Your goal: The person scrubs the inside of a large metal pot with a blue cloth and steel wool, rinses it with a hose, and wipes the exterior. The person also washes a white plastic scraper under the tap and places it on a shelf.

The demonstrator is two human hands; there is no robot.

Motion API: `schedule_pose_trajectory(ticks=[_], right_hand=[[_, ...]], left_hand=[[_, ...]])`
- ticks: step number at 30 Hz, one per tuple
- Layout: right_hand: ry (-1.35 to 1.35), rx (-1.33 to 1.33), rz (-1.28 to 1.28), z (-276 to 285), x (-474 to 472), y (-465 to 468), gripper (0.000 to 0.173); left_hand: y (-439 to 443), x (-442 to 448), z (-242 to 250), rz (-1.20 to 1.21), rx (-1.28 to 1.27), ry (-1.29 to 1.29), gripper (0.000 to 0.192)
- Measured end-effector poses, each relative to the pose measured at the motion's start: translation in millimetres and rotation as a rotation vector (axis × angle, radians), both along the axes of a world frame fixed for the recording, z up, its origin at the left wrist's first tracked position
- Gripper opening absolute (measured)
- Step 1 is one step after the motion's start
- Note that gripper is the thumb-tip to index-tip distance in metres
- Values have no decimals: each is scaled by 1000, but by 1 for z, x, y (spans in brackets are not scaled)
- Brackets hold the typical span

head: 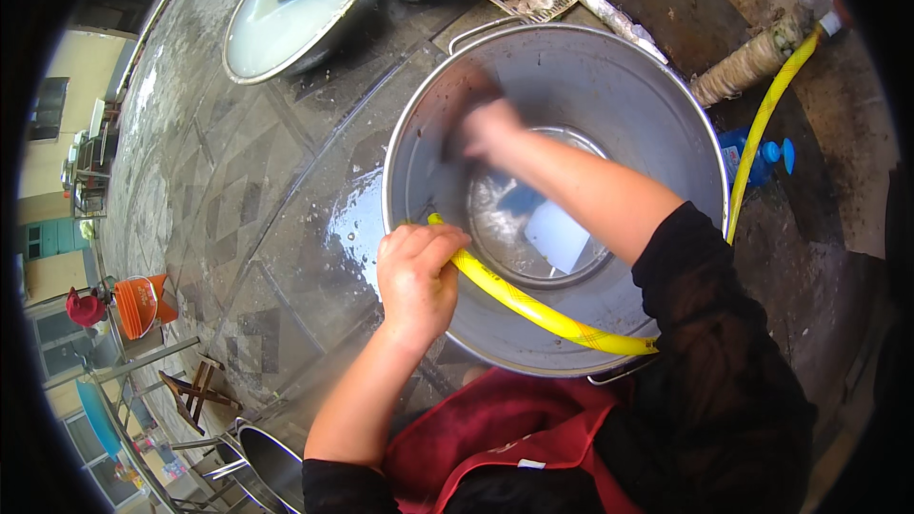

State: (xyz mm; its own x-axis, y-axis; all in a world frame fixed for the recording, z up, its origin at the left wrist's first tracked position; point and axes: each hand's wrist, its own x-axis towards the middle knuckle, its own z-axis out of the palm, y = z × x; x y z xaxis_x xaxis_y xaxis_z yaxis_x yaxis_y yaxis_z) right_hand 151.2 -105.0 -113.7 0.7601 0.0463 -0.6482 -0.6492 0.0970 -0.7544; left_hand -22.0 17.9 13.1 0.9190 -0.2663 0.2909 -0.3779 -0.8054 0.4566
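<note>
A large round metal pot point(643, 93) stands before me, its inside wet. My left hand point(421, 271) grips a yellow hose point(528, 303) near its open end, at the pot's left rim. The hose lies across the near part of the pot and passes under my right sleeve. Inside the pot, my right hand point(489, 128) is by the upper left wall, blurred. A dark, blurred shape is around its fingers; I cannot tell what it is or whether the hand holds it. Light reflects off the pot's round bottom.
A wide basin of whitish liquid point(250, 36) stands on the wet paved floor at the upper left. Beyond the pot are a drain grate point(560, 3) and a wrapped pipe point(742, 61). A blue pump bottle point(760, 160) stands right of the pot; metal pots point(275, 464) are at lower left.
</note>
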Motion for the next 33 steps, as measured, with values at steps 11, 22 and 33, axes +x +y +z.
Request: schedule_pose_trajectory(ticks=[11,22,33], right_hand=[[-88,-2,-303,64,21,-33,21],[-349,-146,348,104,-38,28,37],[-258,16,303,80,-11,6,47]], left_hand=[[2,-3,-1,3,-48,4,28],[3,-5,-6,-4,-218,-88,28],[1,-4,-8,3,-222,-114,26]])
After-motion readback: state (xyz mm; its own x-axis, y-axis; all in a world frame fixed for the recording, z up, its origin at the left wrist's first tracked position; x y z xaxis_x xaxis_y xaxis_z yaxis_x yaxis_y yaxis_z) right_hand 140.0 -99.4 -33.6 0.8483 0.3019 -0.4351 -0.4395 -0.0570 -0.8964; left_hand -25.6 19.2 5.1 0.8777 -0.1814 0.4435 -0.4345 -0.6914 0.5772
